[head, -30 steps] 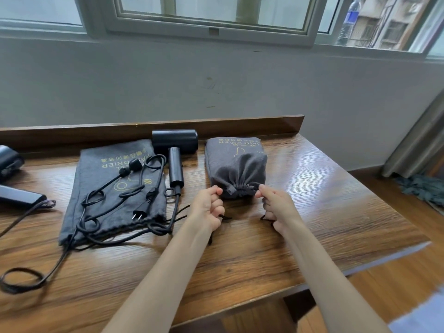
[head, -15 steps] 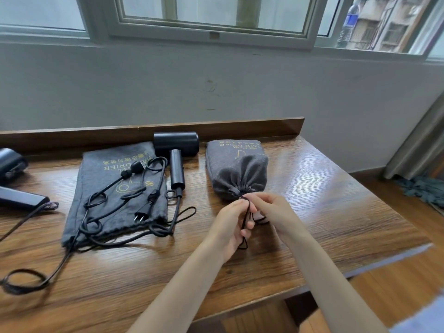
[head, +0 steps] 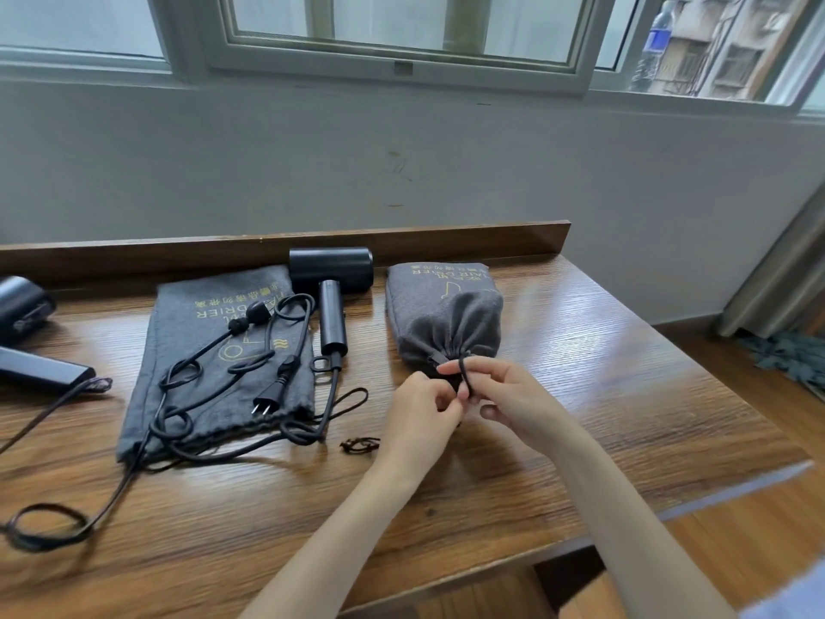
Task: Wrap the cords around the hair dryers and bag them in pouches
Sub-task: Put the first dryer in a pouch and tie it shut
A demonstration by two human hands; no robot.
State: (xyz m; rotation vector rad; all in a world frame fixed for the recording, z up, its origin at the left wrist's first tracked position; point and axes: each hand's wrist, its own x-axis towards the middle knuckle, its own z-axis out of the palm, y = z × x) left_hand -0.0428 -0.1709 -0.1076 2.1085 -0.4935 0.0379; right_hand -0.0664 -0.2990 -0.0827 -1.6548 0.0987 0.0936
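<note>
Near the back edge of the table (head: pixel 616 395), right of centre, both hands pinch the drawstring (head: pixel 465 373) of a full pouch (head: pixel 446 314).

The pouch lies with its gathered mouth toward the person. The right hand (head: pixel 509 397) has the black string looped over its forefinger, thumb and fingers closed on it. The left hand (head: pixel 419 419) meets it fingertip to fingertip, fingers curled in on the same string just below the mouth. To the left lies a bare dryer (head: pixel 331 285), head by the back edge, and its loose cord (head: pixel 332 395) and plug (head: pixel 266 402) sprawl over a flat pouch (head: pixel 210 377) beside it. Another dryer (head: pixel 24 306) sits at the left edge.
</note>
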